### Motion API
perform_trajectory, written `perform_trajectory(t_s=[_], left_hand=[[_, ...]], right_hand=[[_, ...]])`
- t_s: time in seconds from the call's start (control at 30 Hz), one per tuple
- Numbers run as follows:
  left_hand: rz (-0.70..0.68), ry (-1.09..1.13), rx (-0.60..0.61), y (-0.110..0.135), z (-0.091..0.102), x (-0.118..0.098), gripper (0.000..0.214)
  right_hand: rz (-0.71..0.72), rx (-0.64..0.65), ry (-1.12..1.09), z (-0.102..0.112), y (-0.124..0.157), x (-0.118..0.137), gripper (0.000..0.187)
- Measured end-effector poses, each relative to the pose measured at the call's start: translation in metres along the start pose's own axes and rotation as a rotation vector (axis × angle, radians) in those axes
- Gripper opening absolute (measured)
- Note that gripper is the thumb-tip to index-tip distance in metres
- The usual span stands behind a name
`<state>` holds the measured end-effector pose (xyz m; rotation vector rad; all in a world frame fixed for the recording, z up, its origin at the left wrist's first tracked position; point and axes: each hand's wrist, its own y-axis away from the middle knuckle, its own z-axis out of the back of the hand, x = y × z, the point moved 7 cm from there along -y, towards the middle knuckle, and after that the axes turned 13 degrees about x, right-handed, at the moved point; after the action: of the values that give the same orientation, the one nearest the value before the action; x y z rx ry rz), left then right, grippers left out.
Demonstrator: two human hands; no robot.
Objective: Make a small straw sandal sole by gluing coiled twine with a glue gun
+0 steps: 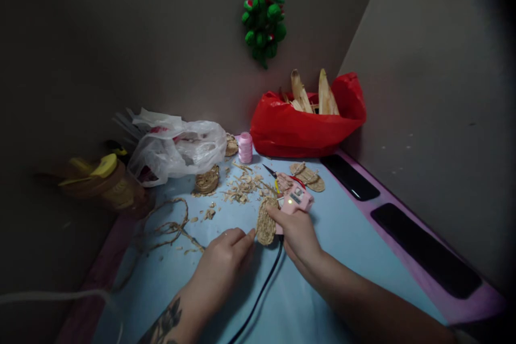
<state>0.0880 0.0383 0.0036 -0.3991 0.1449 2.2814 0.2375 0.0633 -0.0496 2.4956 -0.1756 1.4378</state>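
My right hand (297, 232) is closed round a pink glue gun (296, 200) with a lit green light, its black cord (262, 290) trailing toward me. The gun sits right beside a small oval woven straw sole (266, 221) that stands on edge on the blue table (346, 236). My left hand (226, 258) lies on the table with its fingertips touching the lower edge of that sole.
Straw scraps (242, 188), a braided straw rope (169, 226), small scissors (270, 172), finished woven pieces (308, 174), a pink thread spool (245, 148), a red bag of husks (306, 123), a clear plastic bag (177, 148) and a yellow-capped jar (108, 183) lie around. Two dark phones (423, 247) rest at right.
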Motion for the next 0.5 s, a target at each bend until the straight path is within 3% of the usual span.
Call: perform_trajectory(t_s=[0.27,0.5], left_hand=[[0.021,0.022,0.083,-0.0029,-0.0007,-0.0006,0.029],[0.009,0.031,0.031,-0.0007,0.0048,0.0012,0.029]], right_hand=[[-0.011,0.016,-0.005,-0.0017,0.0007,-0.0005,0.040],[-0.010,0.014,-0.052,-0.0008,0.0002,0.0002,0.039]])
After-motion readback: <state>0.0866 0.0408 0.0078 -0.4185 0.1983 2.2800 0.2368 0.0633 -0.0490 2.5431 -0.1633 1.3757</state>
